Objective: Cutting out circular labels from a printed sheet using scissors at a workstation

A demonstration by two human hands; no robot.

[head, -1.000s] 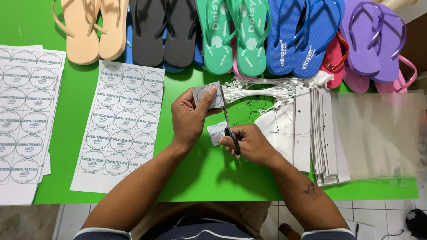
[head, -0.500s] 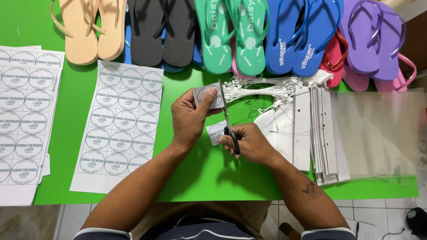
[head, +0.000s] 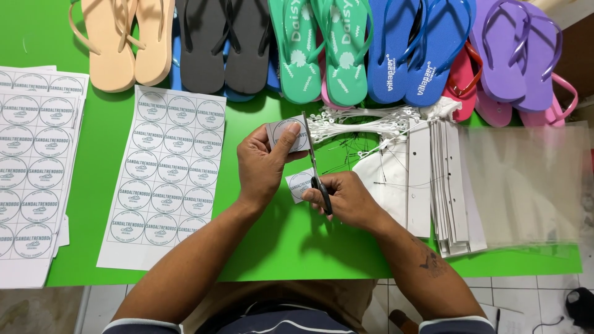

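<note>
My left hand (head: 263,164) sits near the middle of the frame, thumb and fingers pinched narrow on a small strip of white paper printed with round labels (head: 286,133). I hold it lifted off the bright green tabletop (head: 111,68) so the blades can pass on both sides of it. My right hand (head: 346,199), just below and right of the left, is closed through the black loops of a pair of slim steel scissors (head: 314,167); the blades point up the frame and meet the right edge of the strip. A loose cut square bearing one round label (head: 299,184) lies between my two hands, touching the right-hand fingers.

A full white sheet of round printed labels (head: 164,176) lies flat at left of centre, within my left hand's reach, with more label sheets (head: 34,167) stacked at the far left edge. Right of my hands sit a bundle of white plastic tag loops (head: 365,120), a fanned stack of white card strips (head: 448,185) and clear plastic bags (head: 523,179). Along the top edge runs a row of rubber flip-flops (head: 328,49): tan, black, green, blue, pink, purple.
</note>
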